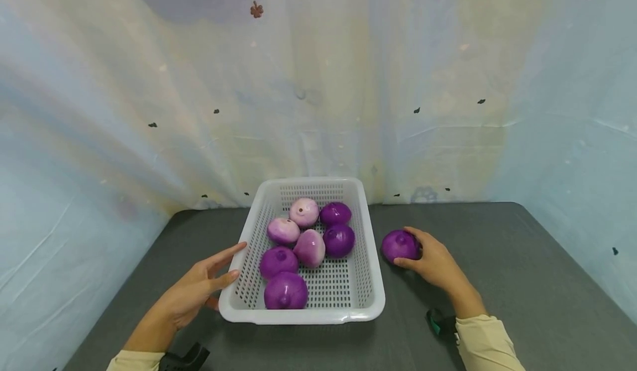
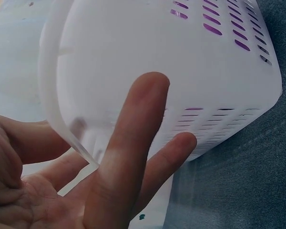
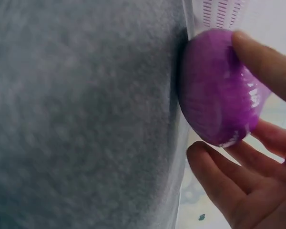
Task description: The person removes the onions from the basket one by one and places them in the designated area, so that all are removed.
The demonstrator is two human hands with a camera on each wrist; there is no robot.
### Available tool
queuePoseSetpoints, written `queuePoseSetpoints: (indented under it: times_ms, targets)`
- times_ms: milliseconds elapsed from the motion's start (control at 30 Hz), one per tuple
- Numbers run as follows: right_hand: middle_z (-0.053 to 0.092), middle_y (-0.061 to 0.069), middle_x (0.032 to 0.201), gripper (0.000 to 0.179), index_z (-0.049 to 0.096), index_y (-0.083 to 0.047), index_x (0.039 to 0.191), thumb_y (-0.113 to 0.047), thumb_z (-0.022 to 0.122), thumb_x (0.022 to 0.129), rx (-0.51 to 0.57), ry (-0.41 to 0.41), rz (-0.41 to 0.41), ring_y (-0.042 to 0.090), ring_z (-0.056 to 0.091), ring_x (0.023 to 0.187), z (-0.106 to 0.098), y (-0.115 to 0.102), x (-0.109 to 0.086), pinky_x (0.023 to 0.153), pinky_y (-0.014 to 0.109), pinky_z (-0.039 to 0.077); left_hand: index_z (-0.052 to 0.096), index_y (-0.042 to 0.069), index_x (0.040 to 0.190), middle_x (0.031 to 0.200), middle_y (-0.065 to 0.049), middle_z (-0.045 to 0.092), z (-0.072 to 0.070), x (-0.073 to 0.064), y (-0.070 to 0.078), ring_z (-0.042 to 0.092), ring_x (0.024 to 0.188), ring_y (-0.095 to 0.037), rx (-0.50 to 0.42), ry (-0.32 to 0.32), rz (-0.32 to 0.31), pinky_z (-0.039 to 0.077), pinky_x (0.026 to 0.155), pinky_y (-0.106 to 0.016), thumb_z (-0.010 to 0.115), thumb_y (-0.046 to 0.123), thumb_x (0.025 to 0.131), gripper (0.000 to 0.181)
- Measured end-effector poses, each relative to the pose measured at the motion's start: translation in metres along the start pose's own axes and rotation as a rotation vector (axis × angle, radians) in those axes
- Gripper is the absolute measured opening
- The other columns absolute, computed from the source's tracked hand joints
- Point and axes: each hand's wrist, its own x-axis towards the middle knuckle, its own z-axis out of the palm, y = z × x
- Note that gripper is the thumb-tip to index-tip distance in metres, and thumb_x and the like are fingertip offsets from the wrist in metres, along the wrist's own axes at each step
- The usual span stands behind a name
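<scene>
Basket (image 2: pixel 105 43) partly outside the left-wrist view

The left hand (image 1: pixel 191 291) and the right hand (image 1: pixel 435 263) are bare. The left sleeve (image 1: pixel 133 361) and the right sleeve (image 1: pixel 485 343) are pale yellow, beside a black wrist device (image 1: pixel 184 360) and a dark green-marked one (image 1: pixel 447 324).

Pale curtain (image 1: pixel 328 72), small dark motifs (image 1: pixel 256 10), behind grey table (image 1: pixel 527 288).

Dark grey table (image 1: pixel 502 266), white basket (image 1: pixel 302 317), purple onion (image 1: pixel 398 245)
</scene>
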Motion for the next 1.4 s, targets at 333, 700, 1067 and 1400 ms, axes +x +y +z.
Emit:
queuePoseSetpoints:
  times_ms: [333, 700, 1067, 1400]
  targets:
    - [0.054, 0.032, 0.137, 0.081, 0.047, 0.001, 0.143, -0.028, 0.086, 0.078, 0.032, -0.065, 0.024, 0.043, 0.064, 0.115, -0.004, 0.0, 0.001, 0.091, 0.055, 0.052, 0.014, 0.023, 0.161, 0.166, -0.022, 0.005, -0.002, -0.003, -0.001, 0.061, 0.117, -0.033, -0.007, 0.0, 0.007, 0.059, 0.076, -0.054, 0.056, 0.027, 0.102, 0.072]
    - [0.054, 0.032, 0.136, 0.081, 0.049, 0.001, 0.141, -0.028, 0.087, 0.076, 0.022, -0.074, 0.023, 0.044, 0.064, 0.113, -0.006, 0.001, 0.0, 0.089, 0.055, 0.053, 0.015, 0.022, 0.161, 0.166, -0.022, 0.006, -0.002, -0.004, -0.001, 0.062, 0.115, -0.032, -0.008, 0.007, 0.013, 0.059, 0.075, -0.055, 0.057, 0.026, 0.102, 0.073]
    - [0.048, 0.033, 0.14, 0.085, 0.047, -0.001, 0.143, -0.03, 0.088, 0.075, -0.011, -0.063, 0.008, 0.046, 0.059, 0.118, -0.008, 0.001, -0.003, 0.092, 0.062, 0.048, 0.015, 0.023, 0.161, 0.166, -0.022, 0.006, -0.001, -0.003, 0.001, 0.06, 0.118, -0.032, -0.001, 0.008, 0.005, 0.059, 0.076, -0.054, 0.057, 0.027, 0.102, 0.072]
    - [0.042, 0.021, 0.151, 0.083, 0.045, -0.01, 0.147, -0.038, 0.084, 0.079, 0.014, -0.002, -0.096, 0.045, 0.039, 0.139, -0.028, -0.031, -0.006, 0.106, 0.067, 0.035, 0.015, 0.022, 0.161, 0.166, -0.022, 0.005, 0.001, -0.002, 0.002, 0.062, 0.116, -0.031, -0.004, -0.002, 0.011, 0.059, 0.076, -0.053, 0.057, 0.027, 0.102, 0.073]
